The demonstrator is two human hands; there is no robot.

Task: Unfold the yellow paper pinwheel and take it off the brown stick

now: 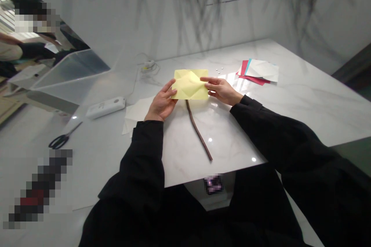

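A creased yellow sheet of paper (189, 83) is held above the white marble table (261, 131) between both hands. My left hand (161, 103) pinches its left edge, thumb on top. My right hand (222, 90) grips its right edge with fingers closed on the paper. A thin brown stick (198, 130) lies on the table just below the sheet, running toward me. Both arms wear black sleeves.
A stack of red, blue and white paper (259, 71) lies at the back right. White sheets (139, 112), a white remote-like device (106, 107) and black scissors (62, 139) lie to the left. A clear plastic box (69, 75) stands at far left, a person behind it.
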